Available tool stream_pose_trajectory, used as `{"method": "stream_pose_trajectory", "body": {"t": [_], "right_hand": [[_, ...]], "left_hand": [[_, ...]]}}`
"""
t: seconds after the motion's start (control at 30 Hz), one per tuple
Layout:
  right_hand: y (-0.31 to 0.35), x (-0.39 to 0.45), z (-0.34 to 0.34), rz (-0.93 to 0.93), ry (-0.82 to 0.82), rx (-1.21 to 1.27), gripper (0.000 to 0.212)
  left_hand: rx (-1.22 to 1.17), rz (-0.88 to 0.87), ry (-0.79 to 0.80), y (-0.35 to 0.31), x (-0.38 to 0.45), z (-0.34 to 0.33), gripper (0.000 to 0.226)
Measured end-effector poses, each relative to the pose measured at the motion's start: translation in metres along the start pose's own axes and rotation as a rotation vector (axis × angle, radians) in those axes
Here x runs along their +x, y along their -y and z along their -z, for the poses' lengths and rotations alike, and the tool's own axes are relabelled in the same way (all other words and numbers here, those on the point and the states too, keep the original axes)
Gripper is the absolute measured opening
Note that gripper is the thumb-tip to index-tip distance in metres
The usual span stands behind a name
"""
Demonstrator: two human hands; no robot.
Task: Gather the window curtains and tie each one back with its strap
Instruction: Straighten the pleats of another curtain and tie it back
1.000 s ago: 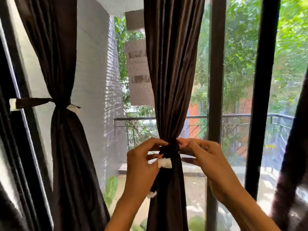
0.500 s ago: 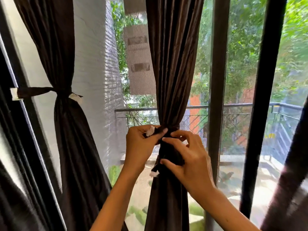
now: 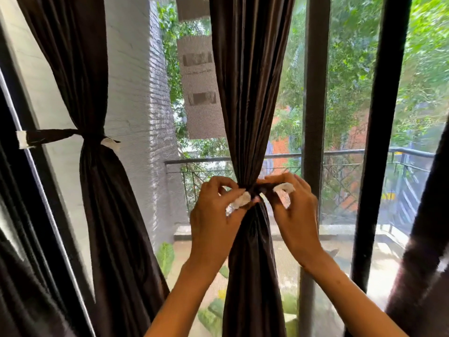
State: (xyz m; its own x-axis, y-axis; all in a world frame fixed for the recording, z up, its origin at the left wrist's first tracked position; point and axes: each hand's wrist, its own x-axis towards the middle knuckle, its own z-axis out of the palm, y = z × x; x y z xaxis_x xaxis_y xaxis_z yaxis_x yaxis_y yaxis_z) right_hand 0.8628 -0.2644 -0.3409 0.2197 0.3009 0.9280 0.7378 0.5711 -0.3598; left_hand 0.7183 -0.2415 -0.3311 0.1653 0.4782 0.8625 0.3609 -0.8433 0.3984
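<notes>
Your left hand [image 3: 213,215] is pinching one white-tipped end of the dark strap [image 3: 257,189] between thumb and fingers, just left of the gathered waist of the middle curtain [image 3: 247,105]. Your right hand [image 3: 295,210] is pinching the other white-tipped end just right of that waist, fingers curled over it. You are holding the strap wrapped around the curtain, cinching it into a narrow neck at railing height. To the far left, the left curtain [image 3: 97,203] is hanging already cinched by its own strap [image 3: 56,136]. A dark window frame post [image 3: 314,93] is standing just behind your right hand.
</notes>
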Motion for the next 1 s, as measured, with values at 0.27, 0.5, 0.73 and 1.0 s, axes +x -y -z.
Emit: {"method": "stream_pose_trajectory", "body": {"t": [0.27, 0.5, 0.73, 1.0], "right_hand": [[0.01, 0.008, -0.003, -0.024, -0.124, 0.065, 0.013], [-0.009, -0.004, -0.001, 0.284, 0.085, -0.06, 0.047], [0.0, -0.007, -0.005, 0.266, -0.011, 0.073, 0.036], [0.009, 0.004, -0.004, 0.365, -0.044, -0.192, 0.027]], "left_hand": [[0.244, -0.103, -0.201, -0.007, 0.003, -0.011, 0.01], [0.124, -0.234, -0.18, -0.004, -0.003, 0.0, 0.012], [0.482, -0.815, -0.169, 0.006, 0.005, 0.013, 0.023], [0.377, -0.725, -0.201, 0.026, 0.013, 0.014, 0.03]]}}
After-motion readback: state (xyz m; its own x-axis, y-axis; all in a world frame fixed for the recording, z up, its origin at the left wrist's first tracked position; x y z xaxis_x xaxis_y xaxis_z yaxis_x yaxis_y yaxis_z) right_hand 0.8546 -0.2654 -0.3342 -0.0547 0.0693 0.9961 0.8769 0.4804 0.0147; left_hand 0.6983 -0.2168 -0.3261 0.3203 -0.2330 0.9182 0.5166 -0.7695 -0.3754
